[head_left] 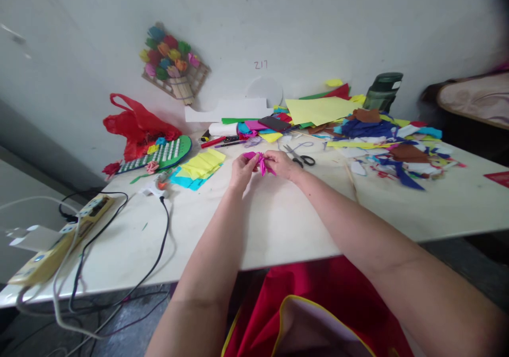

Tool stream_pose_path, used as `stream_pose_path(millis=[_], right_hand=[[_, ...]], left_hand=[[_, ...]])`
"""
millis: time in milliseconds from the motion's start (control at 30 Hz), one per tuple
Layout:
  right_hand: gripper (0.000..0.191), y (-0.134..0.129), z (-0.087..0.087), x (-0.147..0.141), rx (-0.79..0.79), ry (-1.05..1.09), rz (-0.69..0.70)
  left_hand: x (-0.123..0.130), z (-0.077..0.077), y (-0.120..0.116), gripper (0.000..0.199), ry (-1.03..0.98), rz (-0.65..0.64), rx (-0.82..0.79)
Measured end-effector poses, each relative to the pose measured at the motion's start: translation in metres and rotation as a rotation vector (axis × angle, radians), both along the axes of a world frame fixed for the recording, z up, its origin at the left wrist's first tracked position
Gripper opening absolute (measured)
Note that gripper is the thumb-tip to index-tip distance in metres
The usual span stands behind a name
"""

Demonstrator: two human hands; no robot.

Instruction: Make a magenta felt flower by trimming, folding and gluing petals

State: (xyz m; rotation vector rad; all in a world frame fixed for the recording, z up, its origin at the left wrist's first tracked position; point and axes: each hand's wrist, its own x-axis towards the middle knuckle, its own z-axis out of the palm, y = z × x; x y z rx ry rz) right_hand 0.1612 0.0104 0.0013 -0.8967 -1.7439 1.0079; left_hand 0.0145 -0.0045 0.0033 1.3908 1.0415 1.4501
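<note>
A small piece of bright magenta paper or cloth (262, 164), gathered and pleated at its middle, is held above the white table (278, 229). My left hand (242, 170) pinches its left part, and my right hand (279, 164) pinches it from the right, the fingertips of both hands nearly meeting at the gathered middle. Black-handled scissors (306, 160) lie just beyond my right hand. Yellow sheets (203, 163) rest on blue ones (191, 181) to the left of my left hand.
A glue gun (156, 187) with a black cord and a power strip (59, 243) are at the left. Behind are a red bag (135, 123) and a green decorated board (181, 147). Colored scraps (409, 155) and a dark green bottle (384, 92) are at the right.
</note>
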Motion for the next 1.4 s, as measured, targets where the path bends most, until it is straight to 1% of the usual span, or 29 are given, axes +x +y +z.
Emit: stream_pose_path(millis=[133,300,367,433,533,567,633,700,767,967,1067,1167,1233,1400], right_hand=[[0.01,-0.005,0.006,0.0,-0.041,0.009,0.001],[0.008,-0.011,0.013,-0.002,-0.053,0.035,-0.004],[0.007,-0.011,0.014,-0.002,-0.052,0.031,-0.019],[0.007,-0.012,0.013,-0.002,-0.074,0.04,-0.03],[0.008,-0.011,0.012,-0.002,-0.116,0.08,-0.035],[0.008,-0.011,0.012,-0.002,-0.12,0.097,-0.037],[0.009,-0.011,0.011,-0.004,-0.119,0.129,-0.043],[0.01,-0.011,0.011,-0.005,-0.116,0.15,-0.052],[0.01,-0.012,0.011,-0.007,-0.121,0.16,-0.059],[0.012,-0.015,0.012,-0.009,-0.147,0.168,-0.048],[0.014,-0.015,0.011,-0.009,-0.151,0.157,-0.026],[0.014,-0.014,0.01,-0.007,-0.127,0.118,-0.01],[0.013,-0.015,0.01,-0.006,-0.114,0.091,0.003],[0.013,-0.018,0.014,-0.003,-0.115,0.07,0.04]], left_hand=[[0.002,0.001,-0.002,0.045,-0.028,0.019,0.011],[-0.002,0.005,-0.007,0.047,-0.031,-0.059,0.03],[-0.002,0.005,-0.007,0.045,0.005,-0.054,0.04],[0.0,0.005,-0.005,0.038,0.064,0.027,0.082],[0.004,0.004,-0.005,0.025,0.19,0.236,0.238],[0.006,0.005,-0.005,0.022,0.234,0.292,0.29],[0.007,0.007,-0.007,0.022,0.309,0.362,0.346],[0.008,0.009,-0.01,0.024,0.355,0.398,0.355],[0.008,0.011,-0.012,0.024,0.378,0.404,0.35],[0.008,0.011,-0.011,0.018,0.412,0.417,0.334],[0.005,0.011,-0.007,0.019,0.367,0.366,0.242],[0.0,0.01,-0.004,0.025,0.246,0.219,0.081],[-0.003,0.008,-0.002,0.032,0.151,0.122,0.007],[-0.005,0.006,-0.002,0.041,0.024,0.012,-0.019]])
